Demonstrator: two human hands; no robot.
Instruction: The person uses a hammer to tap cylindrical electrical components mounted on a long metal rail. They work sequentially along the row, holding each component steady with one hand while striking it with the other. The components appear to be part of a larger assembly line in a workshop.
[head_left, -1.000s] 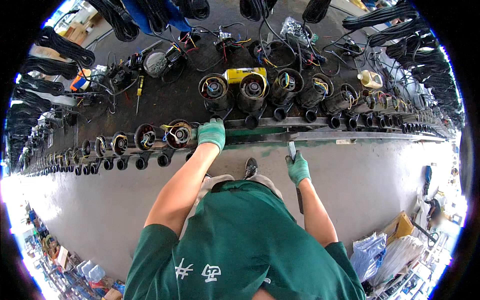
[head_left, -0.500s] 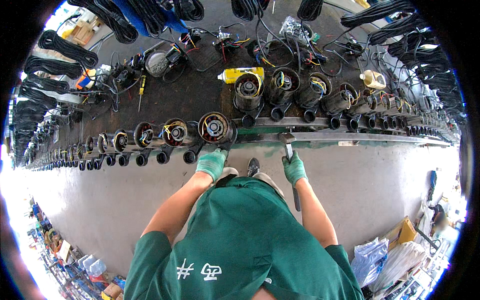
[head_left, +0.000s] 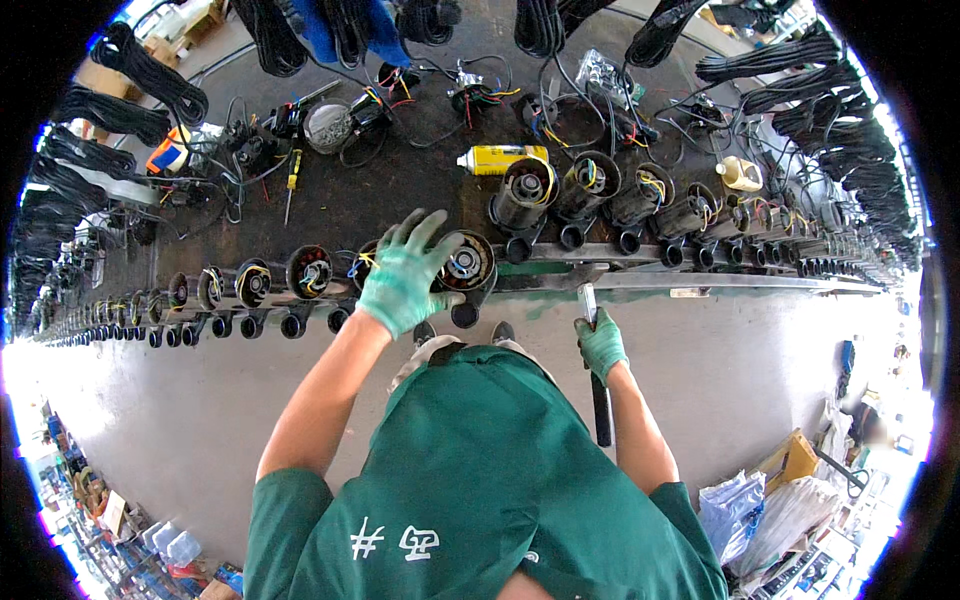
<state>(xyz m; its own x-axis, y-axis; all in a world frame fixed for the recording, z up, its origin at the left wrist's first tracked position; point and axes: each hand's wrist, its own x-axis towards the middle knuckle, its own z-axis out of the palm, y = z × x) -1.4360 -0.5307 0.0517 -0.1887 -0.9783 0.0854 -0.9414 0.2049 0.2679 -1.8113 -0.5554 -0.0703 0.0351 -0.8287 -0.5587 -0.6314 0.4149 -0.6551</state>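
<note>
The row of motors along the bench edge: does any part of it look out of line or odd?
Yes. The row breaks near the middle: the motors on the right sit further back. The left hand rests on a motor at the break. A yellow spray can lies on its side behind them.

A single head-worn fisheye camera is looking steeply down from above the person's green shirt [head_left: 480,480], facing the far tabletop [head_left: 400,200]. It is sitting close over the shoulders, bending the row of motors [head_left: 310,272] and the concrete floor [head_left: 180,420] toward its rim.
</note>
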